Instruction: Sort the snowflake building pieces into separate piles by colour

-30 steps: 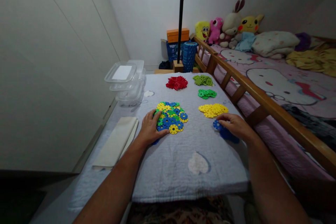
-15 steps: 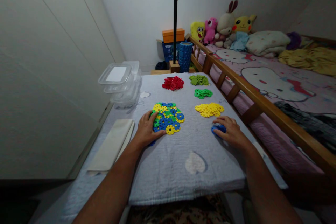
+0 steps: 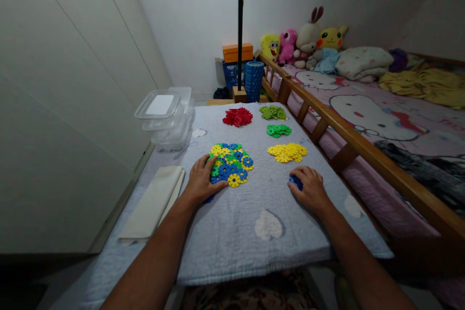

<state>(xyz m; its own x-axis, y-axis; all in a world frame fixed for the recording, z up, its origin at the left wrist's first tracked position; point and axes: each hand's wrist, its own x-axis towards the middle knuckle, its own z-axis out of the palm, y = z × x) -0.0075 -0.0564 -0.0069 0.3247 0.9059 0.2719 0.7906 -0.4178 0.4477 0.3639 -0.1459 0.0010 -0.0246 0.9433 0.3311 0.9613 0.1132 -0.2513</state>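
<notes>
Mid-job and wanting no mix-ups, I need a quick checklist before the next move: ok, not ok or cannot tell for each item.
1. Left hand at the edge of the mixed pile: ok.
2. Right hand clear of the yellow pile: ok, a gap shows.
3. Bright green pile and olive green pile apart: ok.
4. Mixed pile down to one colour: not ok; blue, green and yellow show.
5. All blue pieces at the right hand visible: not ok, fingers cover some.
6. Their number: cannot tell.

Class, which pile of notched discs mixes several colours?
The mixed pile touching the left hand: blue, green and yellow lie together. The red pile, olive-green pile, bright green pile and yellow pile each look one colour.
</notes>
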